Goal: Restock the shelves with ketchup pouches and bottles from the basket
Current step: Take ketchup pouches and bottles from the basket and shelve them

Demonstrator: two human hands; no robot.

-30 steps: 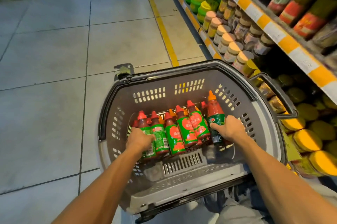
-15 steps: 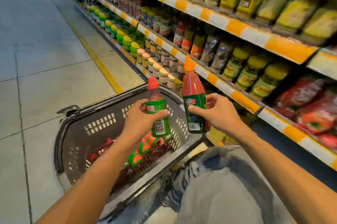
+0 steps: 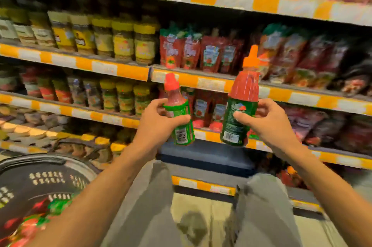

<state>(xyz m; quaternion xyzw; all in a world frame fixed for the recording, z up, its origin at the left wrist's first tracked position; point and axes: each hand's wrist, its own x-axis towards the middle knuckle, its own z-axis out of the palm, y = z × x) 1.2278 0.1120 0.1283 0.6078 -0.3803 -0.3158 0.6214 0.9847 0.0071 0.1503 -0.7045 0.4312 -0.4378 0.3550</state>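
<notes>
A small ketchup bottle [image 3: 179, 115] with a red cap is being held in the left hand [image 3: 156, 124], with the fingers wrapped round its middle. A bigger ketchup bottle [image 3: 240, 105] with an orange cap is being pinched low down by the thumb and fingers of the right hand [image 3: 269, 124]. Both bottles are being kept upright and lifted toward the shelves [image 3: 291, 95], probably so they can be stood in a row. Red ketchup pouches [image 3: 209, 55] are being shown on the shelf behind. More bottles are being kept in the basket [image 3: 46, 168] at the lower left.
</notes>
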